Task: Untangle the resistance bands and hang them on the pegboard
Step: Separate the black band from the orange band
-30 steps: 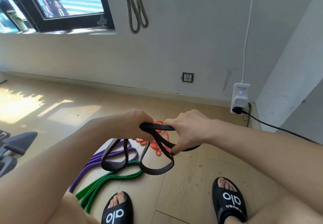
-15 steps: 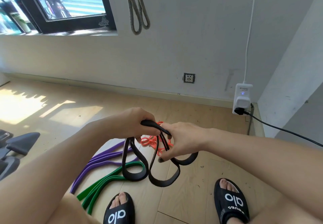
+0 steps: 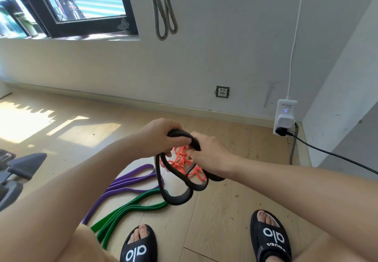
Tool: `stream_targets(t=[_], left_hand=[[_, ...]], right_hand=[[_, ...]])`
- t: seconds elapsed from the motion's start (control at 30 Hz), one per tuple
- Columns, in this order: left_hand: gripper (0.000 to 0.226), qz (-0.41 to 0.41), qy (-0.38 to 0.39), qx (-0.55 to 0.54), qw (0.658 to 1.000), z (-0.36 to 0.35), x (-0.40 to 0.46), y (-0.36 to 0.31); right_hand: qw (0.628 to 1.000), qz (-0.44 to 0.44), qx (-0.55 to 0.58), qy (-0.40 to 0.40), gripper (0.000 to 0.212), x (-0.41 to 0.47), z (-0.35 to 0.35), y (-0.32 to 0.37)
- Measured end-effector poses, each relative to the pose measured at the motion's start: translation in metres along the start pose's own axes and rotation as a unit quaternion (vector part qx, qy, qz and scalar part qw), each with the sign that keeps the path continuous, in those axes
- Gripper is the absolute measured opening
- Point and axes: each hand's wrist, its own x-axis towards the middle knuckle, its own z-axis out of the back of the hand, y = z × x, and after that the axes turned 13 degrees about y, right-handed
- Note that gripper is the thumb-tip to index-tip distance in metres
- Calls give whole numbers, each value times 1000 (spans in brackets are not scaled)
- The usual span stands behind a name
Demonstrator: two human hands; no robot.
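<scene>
Black rubber fills both of my hands: I have the black resistance band (image 3: 176, 182) lifted off the floor, and I judge it sits high so that its loops can hang free and show me where they cross. My left hand (image 3: 163, 135) is clenched over the top bend of the band, thumb wrapped across it, which anchors one point while the rest dangles. My right hand (image 3: 210, 157) is curled in just beside it, its fingers closed on a strand lower down; exactly which strand they pinch is hidden by the knuckles. Two loops droop beneath the hands and overlap, so the band looks twisted on itself and not yet ready to hang.

Under the hanging loops, on the pale wooden floor (image 3: 225, 210), lie the others: the orange band (image 3: 180, 162) in a tangled clump directly below my hands, the purple band (image 3: 126, 183) stretched out to the left, and the green band (image 3: 131, 210) folded alongside it, its far end touching the purple one. They wait there, I think, because I am handling one band at a time.

On the wall above hangs a grey band (image 3: 163, 10), looped down from something beyond the top edge. I cannot see the pegboard itself, so I take that spot as where the black band should go.

My feet in black slides (image 3: 270, 239) stand just behind the pile, close enough to reach down for the next band.
</scene>
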Motion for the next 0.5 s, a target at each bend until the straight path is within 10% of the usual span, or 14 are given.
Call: stream_targets(t=[0.5], left_hand=[[34, 39, 94, 48, 994, 5, 1, 38]], right_hand=[[984, -5, -138, 117, 13, -2, 31, -25]])
